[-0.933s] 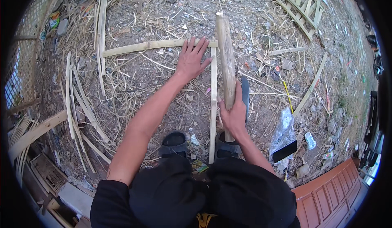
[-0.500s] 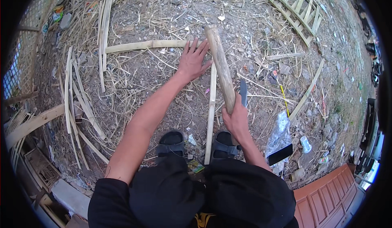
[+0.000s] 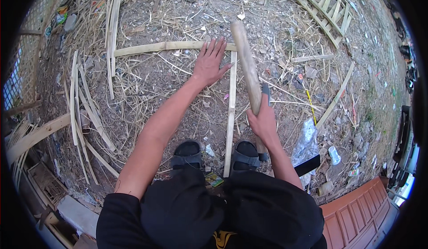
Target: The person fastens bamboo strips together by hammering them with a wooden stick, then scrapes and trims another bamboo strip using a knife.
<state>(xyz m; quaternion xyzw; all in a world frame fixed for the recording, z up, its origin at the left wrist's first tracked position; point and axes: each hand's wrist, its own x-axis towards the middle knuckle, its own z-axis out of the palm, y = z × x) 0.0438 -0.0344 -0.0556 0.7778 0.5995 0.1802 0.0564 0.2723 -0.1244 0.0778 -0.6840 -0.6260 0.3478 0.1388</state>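
Fingers (image 3: 214,48) of our left hand (image 3: 208,65) spread flat, released, pressing corner where horizontal bamboo strip (image 3: 151,48) meets vertical bamboo strip (image 3: 231,110) on dirt ground (image 3: 276,35). Our right hand (image 3: 264,122) clenched round thick wooden club (image 3: 246,66), raised just right of corner. Sandals (image 3: 188,153) flank vertical strip's near end. Bamboo lattice (image 3: 323,3) lies far right.

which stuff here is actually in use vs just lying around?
In use:
- left hand flat on the ground by the horizontal bamboo strip
- right hand gripping the wooden club
- upright bamboo strip between the feet

Lying about:
- loose slats
- bamboo ladder
- plastic wrapper
- cup
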